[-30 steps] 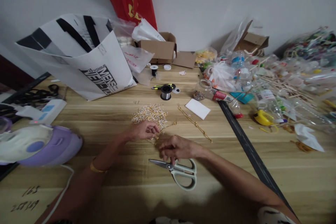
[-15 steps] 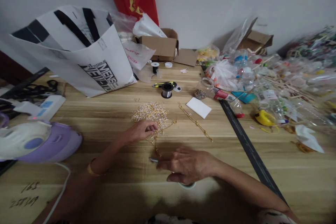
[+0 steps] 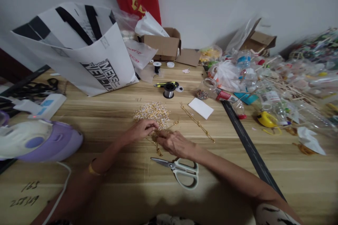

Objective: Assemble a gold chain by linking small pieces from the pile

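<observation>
Both my hands meet at the near edge of a pile of small gold and clear beaded pieces. My left hand is closed in a pinch, fingers curled over a thin gold chain that trails onto the table below. The fingertips of my right hand are drawn together on the same chain, touching or nearly touching the left; the exact spot they grip is hidden. Scissors with pale handles lie on the table just below my right hand. Another gold chain is stretched out to the right.
A wire spool, a yellow cutter and a white card lie beyond the pile. A purple-and-white appliance and a power strip are at left. A large white bag stands behind; plastic bottles clutter the right.
My right hand has moved from over the scissors up and left to the chain beside my left hand, uncovering the scissors. The left hand has stayed almost still.
</observation>
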A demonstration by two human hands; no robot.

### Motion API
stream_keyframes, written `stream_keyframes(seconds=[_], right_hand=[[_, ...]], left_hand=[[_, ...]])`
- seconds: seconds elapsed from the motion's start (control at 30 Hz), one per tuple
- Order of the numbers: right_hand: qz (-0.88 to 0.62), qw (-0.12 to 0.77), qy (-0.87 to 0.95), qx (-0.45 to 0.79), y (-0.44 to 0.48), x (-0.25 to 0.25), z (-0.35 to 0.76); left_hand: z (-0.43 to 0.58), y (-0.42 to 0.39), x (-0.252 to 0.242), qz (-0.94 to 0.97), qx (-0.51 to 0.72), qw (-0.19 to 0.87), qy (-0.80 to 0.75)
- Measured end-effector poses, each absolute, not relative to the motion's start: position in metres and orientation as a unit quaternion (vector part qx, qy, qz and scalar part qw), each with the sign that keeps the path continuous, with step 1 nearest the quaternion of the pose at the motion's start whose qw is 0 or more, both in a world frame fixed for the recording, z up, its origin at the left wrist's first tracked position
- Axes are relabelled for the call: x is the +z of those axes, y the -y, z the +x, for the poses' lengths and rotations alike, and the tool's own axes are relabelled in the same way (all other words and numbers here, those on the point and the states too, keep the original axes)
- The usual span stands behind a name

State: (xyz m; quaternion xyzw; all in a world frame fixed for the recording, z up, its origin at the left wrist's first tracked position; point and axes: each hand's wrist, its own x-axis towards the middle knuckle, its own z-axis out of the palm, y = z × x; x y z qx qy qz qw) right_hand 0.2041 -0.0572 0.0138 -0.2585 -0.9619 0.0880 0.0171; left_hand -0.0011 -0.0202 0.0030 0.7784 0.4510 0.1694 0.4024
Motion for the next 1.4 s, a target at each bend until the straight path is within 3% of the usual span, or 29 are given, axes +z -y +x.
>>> stream_keyframes(seconds=[0.33,0.63,1.03,1.4], right_hand=[[-0.164,-0.013,0.986,-0.02,0.058,0.015,0.205],[-0.187,0.0,0.982,0.032,0.071,0.016,0.224],[-0.255,0.202,0.886,0.329,0.071,0.002,0.248],[-0.351,0.224,0.642,0.643,0.071,-0.013,0.247]], left_hand=[[-0.003,0.021,0.004,0.827,0.196,0.306,-0.429],[-0.009,0.036,0.004,0.858,0.195,0.238,-0.411],[-0.002,0.058,0.019,0.924,0.1,0.137,-0.341],[-0.005,0.053,0.015,0.928,0.11,0.13,-0.332]])
